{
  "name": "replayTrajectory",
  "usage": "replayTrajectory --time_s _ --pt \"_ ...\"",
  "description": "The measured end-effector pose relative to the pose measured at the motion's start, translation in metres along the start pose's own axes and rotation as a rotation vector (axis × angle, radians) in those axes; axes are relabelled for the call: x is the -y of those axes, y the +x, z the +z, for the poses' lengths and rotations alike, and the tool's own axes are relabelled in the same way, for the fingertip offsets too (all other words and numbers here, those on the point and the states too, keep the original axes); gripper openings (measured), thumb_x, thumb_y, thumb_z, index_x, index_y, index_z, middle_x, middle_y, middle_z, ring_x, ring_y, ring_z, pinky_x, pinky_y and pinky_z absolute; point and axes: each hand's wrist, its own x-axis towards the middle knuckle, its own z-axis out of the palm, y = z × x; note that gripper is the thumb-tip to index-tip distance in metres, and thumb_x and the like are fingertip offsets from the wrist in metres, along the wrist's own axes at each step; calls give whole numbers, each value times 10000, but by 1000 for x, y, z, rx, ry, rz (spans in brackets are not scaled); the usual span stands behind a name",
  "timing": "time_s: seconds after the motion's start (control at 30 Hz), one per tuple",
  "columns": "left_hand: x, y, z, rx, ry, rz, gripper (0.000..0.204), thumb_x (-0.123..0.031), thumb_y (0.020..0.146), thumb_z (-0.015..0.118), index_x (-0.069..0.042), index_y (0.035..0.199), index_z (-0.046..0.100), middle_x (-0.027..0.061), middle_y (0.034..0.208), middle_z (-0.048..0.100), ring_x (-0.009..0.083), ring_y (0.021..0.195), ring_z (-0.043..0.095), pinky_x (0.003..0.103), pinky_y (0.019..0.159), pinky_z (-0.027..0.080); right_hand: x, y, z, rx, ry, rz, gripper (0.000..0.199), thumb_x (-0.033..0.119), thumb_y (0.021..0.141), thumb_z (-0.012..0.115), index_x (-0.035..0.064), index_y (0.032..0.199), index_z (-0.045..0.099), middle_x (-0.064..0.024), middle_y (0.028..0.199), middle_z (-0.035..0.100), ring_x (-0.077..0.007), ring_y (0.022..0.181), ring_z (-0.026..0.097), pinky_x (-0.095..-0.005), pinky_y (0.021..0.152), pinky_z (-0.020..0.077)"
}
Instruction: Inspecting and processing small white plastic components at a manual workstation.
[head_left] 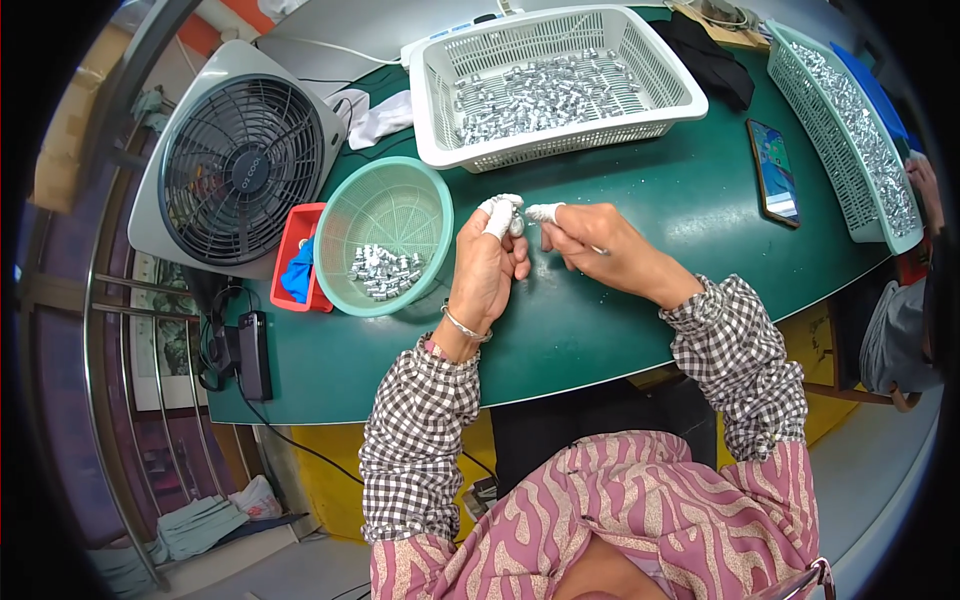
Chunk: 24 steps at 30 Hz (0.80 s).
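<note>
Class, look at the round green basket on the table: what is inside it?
The round green basket holds a small heap of small shiny metal parts near its lower side; the rest shows bare mesh. Anything beneath the heap is covered.

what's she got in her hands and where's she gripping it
Left hand pinches a small shiny metal piece between its white-wrapped fingertips; right hand holds something thin, unclear.

The small metal part (517,224) is mostly hiding between the left hand (487,268) fingertips; its shape is too small to tell. The right hand (590,248) is covering a thin tool.
</note>
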Motion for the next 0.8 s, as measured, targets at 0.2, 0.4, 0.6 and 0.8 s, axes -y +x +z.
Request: replayTrajectory --time_s 0.2,0.4,0.6,0.8 --pt "0 1 0 1 -13 -36 171 -196 929 468 -46 1003 501 4 753 452 81 544 433 217 407 330 8 3 -9 64 271 249 103 35 891 485 -30 858 558 -51 680 593 -93 468 514 -228 421 403" --pt "0 3 -2 47 -16 -39 166 -188 927 471 -45 1004 506 3 751 458 83 540 432 215 405 323 11 5 -15 45 471 398 210 102 898 494 -30 737 516 -55 632 571 -101 466 517 -248 429 400" --pt "2 6 -7 49 -33 -46 162 -178 925 471 -45 1010 509 1 754 464 80 537 431 215 406 323 11 5 -10 9 356 316 155 81 898 491 -36 814 548 -48 658 588 -89 475 522 -229 429 403" --pt "1 6 -7 49 -24 -44 160 -167 921 479 -42 1015 513 2 748 470 76 531 428 211 405 322 10 4 -8 0 300 264 177 86 894 497 -38 780 551 -43 656 585 -79 479 517 -231 434 406"
